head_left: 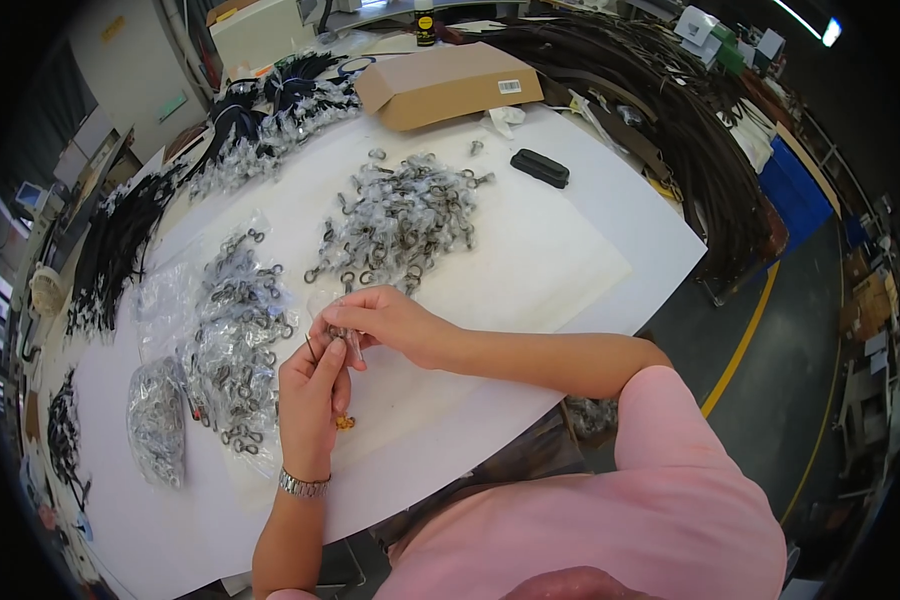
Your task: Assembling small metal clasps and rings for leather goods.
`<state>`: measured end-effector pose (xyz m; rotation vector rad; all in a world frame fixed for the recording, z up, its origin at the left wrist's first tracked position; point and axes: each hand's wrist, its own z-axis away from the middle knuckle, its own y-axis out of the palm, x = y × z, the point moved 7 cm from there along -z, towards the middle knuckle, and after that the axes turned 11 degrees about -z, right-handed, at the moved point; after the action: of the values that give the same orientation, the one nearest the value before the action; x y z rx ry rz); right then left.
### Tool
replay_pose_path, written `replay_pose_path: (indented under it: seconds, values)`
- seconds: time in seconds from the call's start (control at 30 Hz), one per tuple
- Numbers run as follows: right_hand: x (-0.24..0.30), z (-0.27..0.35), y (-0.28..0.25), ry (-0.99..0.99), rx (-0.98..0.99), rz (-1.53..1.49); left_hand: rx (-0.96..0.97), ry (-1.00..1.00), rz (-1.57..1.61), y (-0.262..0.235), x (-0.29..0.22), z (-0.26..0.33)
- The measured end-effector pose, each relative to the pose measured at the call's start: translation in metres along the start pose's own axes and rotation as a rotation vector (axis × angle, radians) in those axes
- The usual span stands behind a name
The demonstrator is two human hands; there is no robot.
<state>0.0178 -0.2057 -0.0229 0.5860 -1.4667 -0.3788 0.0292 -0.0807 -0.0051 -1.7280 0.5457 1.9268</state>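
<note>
Both hands [345, 345] pinch one small bagged metal clasp [340, 335].

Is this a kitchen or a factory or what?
Most likely a small factory or workshop. A white table holds a pile of bagged metal clasps, long dark straps hang in a big heap behind it, and both hands are working on one small clasp.

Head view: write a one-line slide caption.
Both hands, left hand and right hand, pinch a small bagged metal clasp over a white table between piles of clasps.
</note>
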Motion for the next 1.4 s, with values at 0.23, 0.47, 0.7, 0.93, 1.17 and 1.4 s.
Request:
replay_pose_path:
  seconds: [0.23,0.47,0.7,0.93,1.17,1.4]
  values:
    - [0.01,-0.001,-0.004,-0.038,-0.032,0.064,0.021,-0.049,0.012,-0.002,0.003,0.001]
    - [0.014,-0.004,-0.005,-0.082,-0.05,0.142,0.027,-0.041,0.009,-0.003,0.002,0.0]
    - [0.018,-0.001,-0.007,-0.099,-0.04,0.259,0.053,-0.042,0.03,0.0,0.002,0.002]
    - [0.012,0.003,-0.005,-0.074,-0.082,0.039,0.07,-0.048,0.019,0.004,0.0,0.011]
    - [0.014,-0.004,-0.011,-0.101,-0.106,0.076,0.095,-0.029,-0.034,0.001,0.004,-0.001]
    - [0.017,0.001,-0.012,-0.115,-0.125,0.024,0.104,-0.025,-0.041,0.003,0.003,-0.001]
